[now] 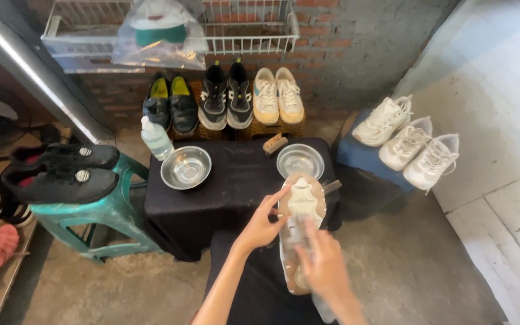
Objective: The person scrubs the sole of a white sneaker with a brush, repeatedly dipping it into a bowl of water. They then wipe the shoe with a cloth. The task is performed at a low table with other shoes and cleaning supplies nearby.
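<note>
Cleaning looks under way, by my judgement: one pale shoe (299, 232) is turned sole-up over the person's lap, while three white sneakers (407, 143) wait well off to the right, beyond the right hand. Left hand (262, 225) grips the shoe's left edge, fingers stretched up along the sole. Right hand (326, 265) lies over the heel end, curled; motion blur hides whether it holds anything. Just beyond the shoe's toe stand a metal bowl (300, 160) and a small brush (274, 144).

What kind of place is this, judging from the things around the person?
Probably a small shoe-cleaning spot: pairs of shoes lined along a brick wall, metal bowls and a brush on a black-covered table.
</note>
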